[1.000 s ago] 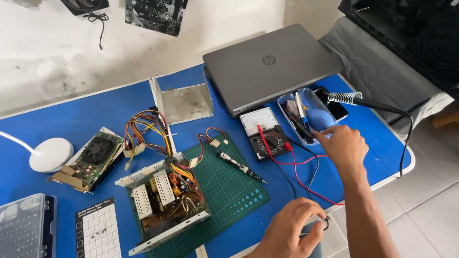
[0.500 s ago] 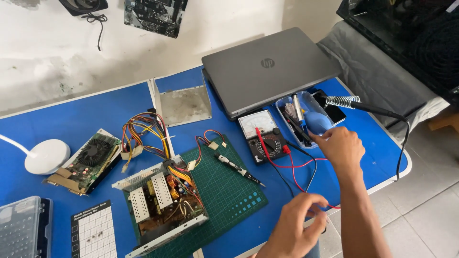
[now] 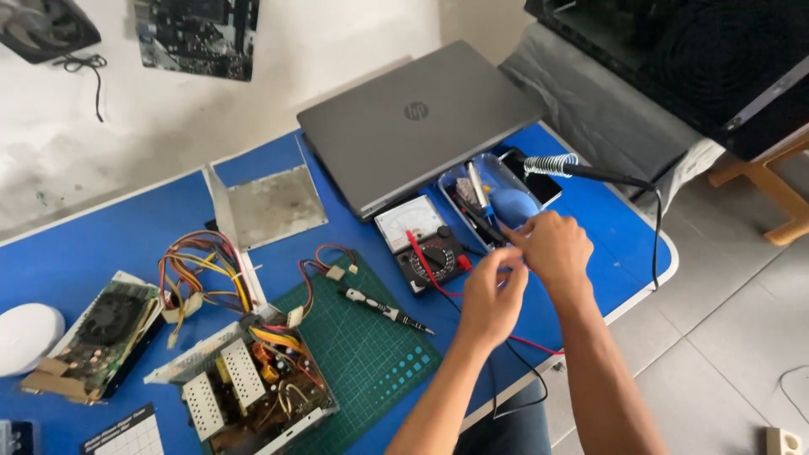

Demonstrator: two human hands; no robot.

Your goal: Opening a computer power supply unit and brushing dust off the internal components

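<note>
Blue covers the table point(image 3: 101, 244), which runs from the far left wall to a rounded white-edged corner at the near right; beyond that corner lies open tiled floor point(image 3: 725, 337). The near right part of the tabletop, between the hands and the edge, is bare blue apart from trailing leads, while the left half is crowded.

The left hand point(image 3: 491, 297) and the right hand point(image 3: 552, 247) meet just near of the multimeter point(image 3: 425, 244), fingertips pinched narrow and almost touching each other. They seem to pinch the thin red and black test leads point(image 3: 438, 278), which run from the meter under the hands and drop over the near edge; exactly what sits between the fingertips cannot be told. The multimeter lies just left of the hands, flat, a black body with a pale dial face and a round selector knob.

Far of the right hand sits a clear plastic tray point(image 3: 472, 187) with small tools and a blue bulb, and right of it a soldering iron point(image 3: 581, 170) in a coiled wire stand. A closed grey laptop point(image 3: 421, 118), smooth and matte, lies at the far side. Left of the hands a green gridded cutting mat point(image 3: 371, 354) carries a slim screwdriver point(image 3: 383, 309) and an opened metal power supply point(image 3: 244, 388) with bundled coloured wires. A fan-topped circuit card point(image 3: 97, 333) lies at the left.
</note>
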